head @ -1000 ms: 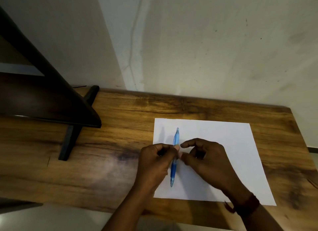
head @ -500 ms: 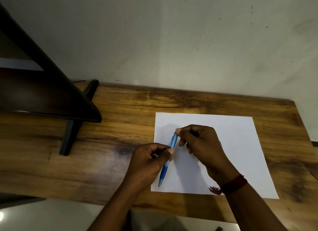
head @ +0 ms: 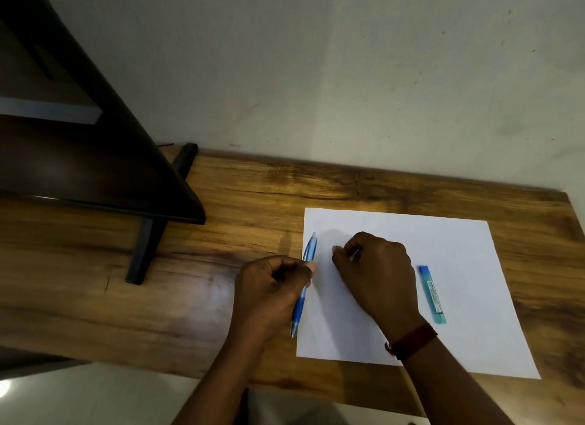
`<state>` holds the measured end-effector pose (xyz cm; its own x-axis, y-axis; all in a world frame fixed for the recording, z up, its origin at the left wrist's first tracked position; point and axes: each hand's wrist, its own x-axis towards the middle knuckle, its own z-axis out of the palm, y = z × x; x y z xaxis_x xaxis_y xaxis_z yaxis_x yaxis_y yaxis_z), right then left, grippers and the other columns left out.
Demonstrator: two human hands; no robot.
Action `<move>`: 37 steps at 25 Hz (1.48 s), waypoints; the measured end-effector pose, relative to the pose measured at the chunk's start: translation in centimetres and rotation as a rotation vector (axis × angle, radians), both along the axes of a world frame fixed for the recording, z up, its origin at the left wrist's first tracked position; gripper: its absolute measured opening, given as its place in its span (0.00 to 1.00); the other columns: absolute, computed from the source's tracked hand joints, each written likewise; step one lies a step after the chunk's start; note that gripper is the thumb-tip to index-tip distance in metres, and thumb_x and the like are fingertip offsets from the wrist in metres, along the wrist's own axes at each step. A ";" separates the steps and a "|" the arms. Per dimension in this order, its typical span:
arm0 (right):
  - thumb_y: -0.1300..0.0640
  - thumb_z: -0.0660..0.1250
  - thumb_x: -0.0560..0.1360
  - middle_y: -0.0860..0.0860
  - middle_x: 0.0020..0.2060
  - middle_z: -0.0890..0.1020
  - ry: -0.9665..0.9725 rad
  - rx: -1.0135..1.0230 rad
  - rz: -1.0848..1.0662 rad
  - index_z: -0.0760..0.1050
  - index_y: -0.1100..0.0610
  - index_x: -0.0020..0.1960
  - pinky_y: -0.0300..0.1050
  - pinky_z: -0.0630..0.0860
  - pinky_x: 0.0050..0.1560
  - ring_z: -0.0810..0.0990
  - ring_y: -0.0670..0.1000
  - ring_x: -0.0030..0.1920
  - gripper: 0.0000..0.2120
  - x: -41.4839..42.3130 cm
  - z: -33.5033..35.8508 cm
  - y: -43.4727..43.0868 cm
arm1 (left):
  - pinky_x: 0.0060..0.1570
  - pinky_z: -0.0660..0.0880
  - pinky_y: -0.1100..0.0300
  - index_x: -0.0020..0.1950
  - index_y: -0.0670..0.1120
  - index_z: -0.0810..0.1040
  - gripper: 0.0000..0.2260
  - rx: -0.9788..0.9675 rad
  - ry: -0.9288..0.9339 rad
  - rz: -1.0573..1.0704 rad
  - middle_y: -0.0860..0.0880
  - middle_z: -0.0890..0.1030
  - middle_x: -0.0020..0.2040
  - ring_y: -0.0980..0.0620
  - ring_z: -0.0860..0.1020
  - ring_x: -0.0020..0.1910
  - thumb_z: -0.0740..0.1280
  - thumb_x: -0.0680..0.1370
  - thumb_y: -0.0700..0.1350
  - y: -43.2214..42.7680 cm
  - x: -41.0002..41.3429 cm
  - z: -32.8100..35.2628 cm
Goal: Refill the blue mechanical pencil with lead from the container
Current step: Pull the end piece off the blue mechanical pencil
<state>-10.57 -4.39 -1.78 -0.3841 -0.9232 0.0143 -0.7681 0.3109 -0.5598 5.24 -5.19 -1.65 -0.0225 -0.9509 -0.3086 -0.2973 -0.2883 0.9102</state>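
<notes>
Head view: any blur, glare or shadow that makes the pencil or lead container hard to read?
Head view: dim and soft; the lead container's label is unreadable; the hands cast soft shadows on the white paper; mild sheen on the wooden table; the blue pencil stays distinct.

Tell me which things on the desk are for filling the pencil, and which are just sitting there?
For the job:
blue mechanical pencil, held in the left hand
lead container, lying on the paper
right hand, pinching something small

Just there:
white paper
dark stand
wooden desk
</notes>
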 end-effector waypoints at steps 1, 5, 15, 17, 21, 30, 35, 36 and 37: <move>0.47 0.71 0.73 0.50 0.35 0.83 0.013 -0.005 -0.007 0.81 0.55 0.41 0.29 0.60 0.34 0.72 0.43 0.31 0.11 0.1 -0.2 -0.1 | 0.37 0.73 0.68 0.33 0.58 0.78 0.07 -0.003 -0.006 0.003 0.64 0.81 0.30 0.59 0.81 0.35 0.74 0.69 0.53 0.0 0.0 -0.1; 0.45 0.70 0.73 0.50 0.34 0.82 0.013 -0.003 -0.029 0.80 0.55 0.41 0.28 0.60 0.34 0.72 0.43 0.31 0.12 0.2 -0.2 -0.2 | 0.39 0.74 0.66 0.34 0.58 0.79 0.06 -0.003 -0.023 -0.004 0.64 0.81 0.29 0.59 0.80 0.34 0.74 0.69 0.54 0.1 0.3 -0.3; 0.49 0.69 0.75 0.41 0.31 0.83 -0.660 0.070 0.005 0.81 0.49 0.40 0.36 0.72 0.38 0.81 0.40 0.35 0.07 -1.6 1.7 0.3 | 0.38 0.74 0.76 0.39 0.60 0.81 0.04 -0.116 -0.059 -0.188 0.64 0.83 0.37 0.63 0.80 0.41 0.74 0.71 0.52 0.9 -1.2 0.1; 0.49 0.69 0.75 0.43 0.31 0.83 -0.663 0.065 -0.033 0.82 0.50 0.40 0.41 0.75 0.41 0.81 0.43 0.36 0.07 -2.3 1.8 0.5 | 0.38 0.74 0.75 0.39 0.60 0.81 0.04 -0.127 -0.085 -0.202 0.64 0.83 0.38 0.64 0.80 0.42 0.74 0.71 0.51 1.0 -1.4 0.0; 0.49 0.69 0.75 0.46 0.31 0.83 -0.645 0.001 -0.074 0.81 0.50 0.39 0.39 0.74 0.40 0.80 0.43 0.34 0.07 -4.2 2.1 0.9 | 0.34 0.74 0.72 0.38 0.58 0.81 0.03 -0.081 -0.107 -0.164 0.63 0.83 0.37 0.63 0.80 0.40 0.74 0.70 0.52 0.7 -1.3 0.3; 0.40 0.67 0.73 0.48 0.32 0.81 0.005 0.094 0.355 0.79 0.53 0.42 0.36 0.68 0.35 0.76 0.45 0.32 0.16 -1.1 0.4 3.0 | 0.34 0.72 0.66 0.35 0.57 0.79 0.06 0.012 -0.009 0.167 0.59 0.81 0.30 0.63 0.80 0.31 0.73 0.71 0.50 -0.5 -1.8 0.7; 0.39 0.69 0.71 0.41 0.29 0.78 -0.124 -0.001 0.178 0.78 0.49 0.36 0.34 0.69 0.35 0.77 0.43 0.30 0.14 -2.4 2.2 2.3 | 0.22 0.69 0.70 0.39 0.49 0.82 0.06 0.090 0.018 0.121 0.55 0.79 0.25 0.61 0.74 0.20 0.72 0.72 0.50 -0.5 -2.1 1.1; 0.40 0.70 0.71 0.41 0.27 0.77 -0.197 0.011 0.150 0.77 0.48 0.35 0.33 0.69 0.35 0.77 0.43 0.30 0.13 -2.7 2.6 2.3 | 0.21 0.68 0.69 0.39 0.48 0.82 0.06 0.105 0.030 0.111 0.54 0.80 0.26 0.60 0.73 0.19 0.72 0.72 0.50 -0.6 -2.2 1.2; 0.41 0.70 0.70 0.42 0.25 0.77 -0.285 0.046 0.148 0.78 0.48 0.34 0.32 0.69 0.34 0.78 0.43 0.30 0.13 -2.9 2.9 2.5 | 0.20 0.68 0.69 0.39 0.48 0.82 0.05 0.111 0.055 0.094 0.54 0.81 0.27 0.59 0.73 0.19 0.73 0.72 0.49 -0.6 -2.4 1.4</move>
